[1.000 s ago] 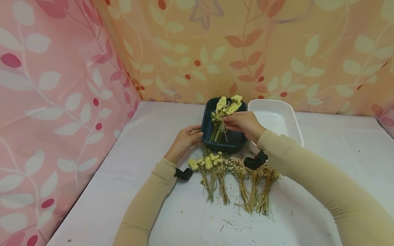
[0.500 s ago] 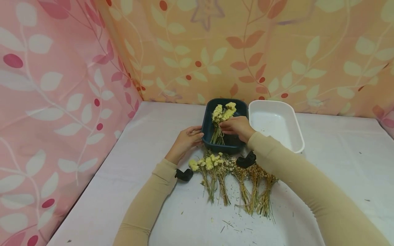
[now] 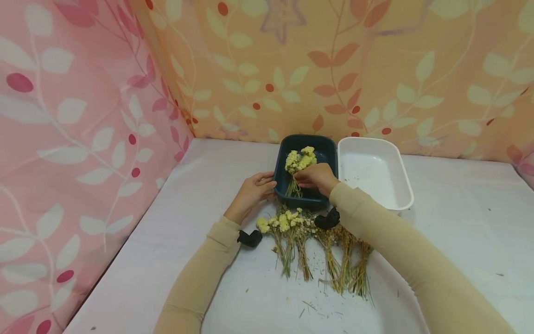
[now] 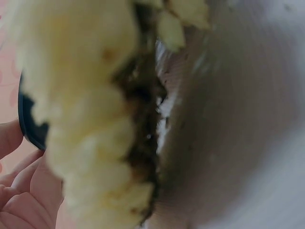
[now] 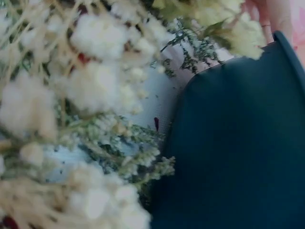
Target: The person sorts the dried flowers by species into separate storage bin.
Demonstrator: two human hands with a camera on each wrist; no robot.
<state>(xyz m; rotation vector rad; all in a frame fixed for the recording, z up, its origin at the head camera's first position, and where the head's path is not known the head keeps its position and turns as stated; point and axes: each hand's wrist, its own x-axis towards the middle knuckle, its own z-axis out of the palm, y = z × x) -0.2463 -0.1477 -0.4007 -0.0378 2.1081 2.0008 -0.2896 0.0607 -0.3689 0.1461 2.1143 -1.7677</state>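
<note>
My right hand point(image 3: 318, 177) pinches a small tied bunch of yellow dried flowers point(image 3: 301, 160) by its stems, low inside the dark blue tray point(image 3: 304, 202). Its blooms point toward the far end of the tray and the stems toward the near end. My left hand point(image 3: 250, 194) rests against the tray's left side, fingertips right at the rim, fingers relaxed. The left wrist view shows the thumb point(image 4: 9, 138) at the tray's corner, with yellow blooms point(image 4: 90, 124) filling the foreground. The pinching fingers are out of sight in the right wrist view.
Several dried flower bunches point(image 3: 303, 260), yellow on the left and brownish to the right, lie in a row in front of the blue tray. A white tray point(image 3: 405, 181) stands right beside it. Plant crumbs point(image 3: 308, 305) dot the white tabletop. Patterned cloth hangs behind and at left.
My right hand has lowered the yellow flower bunch into the blue tray, moving slightly left and toward me. The left hand has stayed at the tray's side.
</note>
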